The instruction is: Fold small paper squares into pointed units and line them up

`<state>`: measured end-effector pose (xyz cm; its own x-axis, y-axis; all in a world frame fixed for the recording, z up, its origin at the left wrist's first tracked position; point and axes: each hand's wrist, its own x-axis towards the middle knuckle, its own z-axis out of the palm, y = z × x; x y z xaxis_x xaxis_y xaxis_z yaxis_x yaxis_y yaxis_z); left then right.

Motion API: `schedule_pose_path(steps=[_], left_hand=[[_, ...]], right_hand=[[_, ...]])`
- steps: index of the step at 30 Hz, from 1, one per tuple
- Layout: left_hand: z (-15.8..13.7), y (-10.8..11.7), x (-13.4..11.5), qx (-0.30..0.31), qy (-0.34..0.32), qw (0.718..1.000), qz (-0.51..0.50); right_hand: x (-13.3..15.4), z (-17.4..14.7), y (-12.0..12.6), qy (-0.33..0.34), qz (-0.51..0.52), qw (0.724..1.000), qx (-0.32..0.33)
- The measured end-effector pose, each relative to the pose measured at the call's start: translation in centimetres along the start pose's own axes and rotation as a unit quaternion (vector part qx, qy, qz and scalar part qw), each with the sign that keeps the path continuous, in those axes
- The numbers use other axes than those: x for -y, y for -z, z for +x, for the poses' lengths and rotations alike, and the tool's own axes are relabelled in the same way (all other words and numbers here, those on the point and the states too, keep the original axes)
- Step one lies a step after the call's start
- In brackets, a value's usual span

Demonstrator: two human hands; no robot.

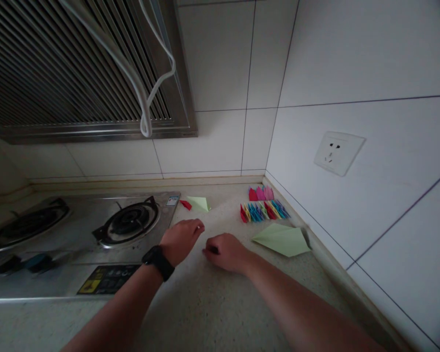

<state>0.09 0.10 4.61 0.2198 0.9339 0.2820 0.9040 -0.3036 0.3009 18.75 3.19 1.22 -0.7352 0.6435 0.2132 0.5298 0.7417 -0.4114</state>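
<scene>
My left hand [182, 239], with a black watch on the wrist, rests on the speckled countertop [212, 303] with its fingers curled, just right of the stove. My right hand [225, 252] lies next to it, fingers closed around a small dark thing that I cannot make out. A folded light green paper [283, 239] lies to the right of my right hand. Behind it stands a row of small folded coloured paper pieces [263, 211], with pink ones [261, 193] in the corner. A smaller green folded paper [199, 203] and a red piece [185, 204] lie beyond my left hand.
A steel gas stove [77, 234] with two burners fills the left side of the counter. A range hood [84, 68] with a white cable [146, 98] hangs above it. White tiled walls meet in the corner, and a wall socket [338, 152] sits on the right wall.
</scene>
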Motion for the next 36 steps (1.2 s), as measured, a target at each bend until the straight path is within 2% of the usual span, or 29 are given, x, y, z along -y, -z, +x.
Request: schedule_pose_path(steps=[4,6,9,12,16,19,24,29,31,33,35,36], left_hand=[[3.1,0.8,4.4,0.037,-0.017,0.998,0.051],[5.1,1.1,6.7,0.027,0.014,0.994,0.104],[7.7,0.9,9.4,0.045,0.058,0.983,0.170],[9.7,-0.1,11.0,0.055,0.061,0.980,0.182],[10.9,-1.5,11.5,0.078,0.050,0.978,0.186],[11.0,-1.6,11.2,0.083,0.049,0.977,0.190],[9.8,-0.5,10.0,0.060,0.039,0.979,0.193],[7.1,0.6,7.0,0.027,0.005,0.988,0.154],[5.9,0.7,5.1,-0.012,-0.023,0.997,0.066],[4.9,0.4,3.0,-0.041,-0.028,0.996,-0.075],[4.3,-0.3,1.0,-0.061,0.009,0.967,-0.247],[4.1,-0.8,0.0,-0.065,0.028,0.940,-0.334]], right_hand=[[0.0,0.1,0.0,0.002,-0.007,1.000,0.005],[-0.2,0.1,-0.1,0.008,-0.003,1.000,0.002],[-0.5,0.2,-0.2,0.011,0.005,1.000,0.000],[-0.7,0.2,-0.1,0.011,0.015,1.000,0.003],[-0.6,0.3,0.2,0.008,0.029,0.999,0.013],[-0.6,0.3,0.2,0.003,0.030,0.999,0.017],[-0.5,0.2,0.3,0.000,0.048,0.999,0.003],[-0.5,0.1,0.4,-0.007,0.119,0.993,-0.027],[-0.7,0.2,0.4,-0.025,0.164,0.983,-0.072],[-1.0,0.5,0.4,-0.056,0.220,0.965,-0.133],[-1.4,0.7,0.4,-0.084,0.278,0.937,-0.191],[-1.6,0.8,0.4,-0.095,0.301,0.924,-0.215]])
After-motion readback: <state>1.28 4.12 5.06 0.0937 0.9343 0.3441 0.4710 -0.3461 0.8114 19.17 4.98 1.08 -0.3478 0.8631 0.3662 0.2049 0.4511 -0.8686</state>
